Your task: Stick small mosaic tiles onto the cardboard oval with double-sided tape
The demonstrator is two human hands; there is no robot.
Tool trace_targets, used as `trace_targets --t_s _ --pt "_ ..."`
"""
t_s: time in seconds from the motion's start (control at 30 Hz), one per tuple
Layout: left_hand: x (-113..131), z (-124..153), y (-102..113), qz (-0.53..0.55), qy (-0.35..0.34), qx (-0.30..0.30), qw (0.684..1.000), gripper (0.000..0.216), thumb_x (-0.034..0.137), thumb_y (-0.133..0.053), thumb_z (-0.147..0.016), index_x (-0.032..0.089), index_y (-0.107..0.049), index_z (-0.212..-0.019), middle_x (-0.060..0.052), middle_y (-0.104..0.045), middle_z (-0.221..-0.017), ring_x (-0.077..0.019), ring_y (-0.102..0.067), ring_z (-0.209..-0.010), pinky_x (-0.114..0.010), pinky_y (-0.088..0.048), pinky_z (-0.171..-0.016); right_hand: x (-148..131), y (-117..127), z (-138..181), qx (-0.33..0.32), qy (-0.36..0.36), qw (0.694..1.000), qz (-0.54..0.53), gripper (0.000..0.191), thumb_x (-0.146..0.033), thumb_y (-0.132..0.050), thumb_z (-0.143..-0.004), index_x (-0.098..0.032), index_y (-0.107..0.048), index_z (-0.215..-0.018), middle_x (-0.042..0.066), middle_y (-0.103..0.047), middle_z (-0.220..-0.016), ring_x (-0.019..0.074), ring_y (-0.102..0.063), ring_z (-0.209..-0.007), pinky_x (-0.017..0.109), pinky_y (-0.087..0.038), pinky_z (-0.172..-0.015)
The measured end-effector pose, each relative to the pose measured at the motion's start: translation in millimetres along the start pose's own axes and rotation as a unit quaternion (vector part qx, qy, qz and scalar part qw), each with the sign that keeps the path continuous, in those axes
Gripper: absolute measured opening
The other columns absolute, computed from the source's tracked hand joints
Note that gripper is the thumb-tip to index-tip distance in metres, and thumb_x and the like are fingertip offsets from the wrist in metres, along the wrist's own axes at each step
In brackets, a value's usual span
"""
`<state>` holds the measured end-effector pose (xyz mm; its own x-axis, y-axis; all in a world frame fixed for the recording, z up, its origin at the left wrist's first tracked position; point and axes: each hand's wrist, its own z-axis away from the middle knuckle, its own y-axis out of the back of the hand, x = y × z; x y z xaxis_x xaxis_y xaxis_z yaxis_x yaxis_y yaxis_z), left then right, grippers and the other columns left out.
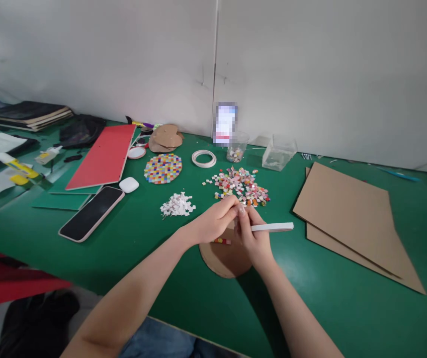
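My left hand and my right hand meet above a round brown cardboard disc on the green table. The left fingers are pinched together on something small that I cannot make out. The right hand grips a white pen-like tool that points to the right. A short row of coloured tiles lies on the disc's near-left edge. Just beyond the hands lies a heap of coloured mosaic tiles, and left of it a heap of white bits.
A finished colourful mosaic disc, a white tape ring, a small jar and a clear box sit farther back. A phone, an earbud case and a red board lie left. Brown cardboard sheets lie right.
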<state>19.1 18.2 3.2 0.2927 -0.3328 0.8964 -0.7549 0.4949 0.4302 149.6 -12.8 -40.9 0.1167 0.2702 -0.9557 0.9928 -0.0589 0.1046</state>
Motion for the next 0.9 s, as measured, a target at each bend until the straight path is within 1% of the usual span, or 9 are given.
trace_targets --t_s 0.1,0.17,0.23,0.33,0.43,0.57,0.73,0.8,0.9 --pt "1.1 0.3 -1.3 -0.024 0.009 0.001 1.0 0.02 0.026 -0.028 -0.096 0.02 -0.041 -0.082 0.0 -0.049 -0.081 -0.0132 -0.046 -0.074 -0.028 -0.04 -0.07 3.5 -2.8 3.5 0.045 0.02 0.997 0.065 0.032 -0.036 -0.042 -0.092 -0.021 -0.043 -0.065 -0.006 -0.04 -0.05 0.0097 -0.038 -0.043 0.023 -0.03 -0.043" --pt "0.7 0.4 -5.9 -0.039 0.011 0.016 0.999 0.022 0.028 -0.026 -0.096 0.02 -0.04 -0.081 0.0 -0.048 -0.08 -0.0136 -0.047 -0.072 -0.029 -0.04 -0.068 5.4 -4.8 5.9 0.068 0.024 0.994 0.084 0.029 -0.035 -0.041 -0.092 -0.021 -0.044 -0.067 -0.005 -0.042 -0.05 0.0102 -0.04 -0.043 0.023 -0.03 -0.043" --pt "-0.8 0.4 -13.6 -0.073 0.002 0.057 0.996 0.022 0.027 -0.024 -0.096 0.02 -0.037 -0.079 -0.001 -0.047 -0.078 -0.0147 -0.046 -0.071 -0.031 -0.041 -0.068 6.9 -6.6 8.0 0.086 0.023 0.991 0.096 0.028 -0.034 -0.041 -0.093 -0.021 -0.044 -0.067 -0.005 -0.042 -0.049 0.0105 -0.04 -0.043 0.024 -0.029 -0.043" --pt "-3.7 1.0 -26.0 -0.138 -0.015 0.128 0.982 0.02 0.022 -0.024 -0.094 0.021 -0.034 -0.077 -0.003 -0.048 -0.079 -0.0172 -0.046 -0.075 -0.033 -0.041 -0.07 9.2 -8.3 10.4 0.104 0.023 0.988 0.115 0.029 -0.034 -0.042 -0.092 -0.021 -0.043 -0.067 -0.005 -0.043 -0.049 0.0107 -0.04 -0.042 0.024 -0.028 -0.043" --pt "-5.5 2.2 -33.6 -0.166 -0.009 0.16 0.973 0.018 0.02 -0.024 -0.094 0.021 -0.033 -0.077 -0.005 -0.049 -0.082 -0.0186 -0.047 -0.079 -0.035 -0.042 -0.072 12.8 -8.7 11.4 0.113 0.021 0.983 0.141 0.029 -0.035 -0.043 -0.092 -0.021 -0.042 -0.066 -0.005 -0.045 -0.05 0.0111 -0.04 -0.043 0.025 -0.028 -0.044" --pt "-6.6 2.6 -37.5 -0.18 0.005 0.159 0.971 0.018 0.02 -0.024 -0.094 0.021 -0.032 -0.078 -0.006 -0.051 -0.084 -0.0197 -0.048 -0.081 -0.036 -0.044 -0.072 17.3 -8.5 11.0 0.114 0.015 0.982 0.147 0.029 -0.035 -0.043 -0.092 -0.021 -0.043 -0.066 -0.004 -0.045 -0.051 0.0114 -0.04 -0.044 0.026 -0.028 -0.044" --pt "-6.1 0.2 -40.1 -0.273 0.003 0.175 0.946 0.021 0.025 -0.021 -0.095 0.02 -0.035 -0.08 -0.009 -0.052 -0.086 -0.0223 -0.049 -0.083 -0.04 -0.045 -0.073 14.0 -10.6 11.2 0.144 0.025 0.978 0.146 0.032 -0.036 -0.042 -0.092 -0.021 -0.042 -0.064 -0.004 -0.043 -0.05 0.0111 -0.039 -0.044 0.026 -0.027 -0.044" --pt "-4.2 -0.9 -38.5 -0.292 -0.001 0.159 0.943 0.021 0.025 -0.021 -0.095 0.019 -0.036 -0.08 -0.009 -0.053 -0.084 -0.0221 -0.05 -0.082 -0.039 -0.045 -0.072 11.9 -12.0 11.7 0.146 0.032 0.979 0.14 0.034 -0.038 -0.042 -0.092 -0.021 -0.041 -0.063 -0.005 -0.042 -0.049 0.0108 -0.038 -0.043 0.026 -0.027 -0.043" --pt "-0.8 -0.8 -28.2 -0.283 -0.009 0.117 0.952 0.017 0.021 -0.026 -0.092 0.019 -0.037 -0.079 -0.008 -0.054 -0.083 -0.021 -0.051 -0.081 -0.036 -0.044 -0.071 11.6 -12.9 10.1 0.142 0.016 0.986 0.091 0.036 -0.042 -0.043 -0.091 -0.022 -0.039 -0.061 -0.006 -0.04 -0.047 0.01 -0.036 -0.041 0.024 -0.027 -0.04"
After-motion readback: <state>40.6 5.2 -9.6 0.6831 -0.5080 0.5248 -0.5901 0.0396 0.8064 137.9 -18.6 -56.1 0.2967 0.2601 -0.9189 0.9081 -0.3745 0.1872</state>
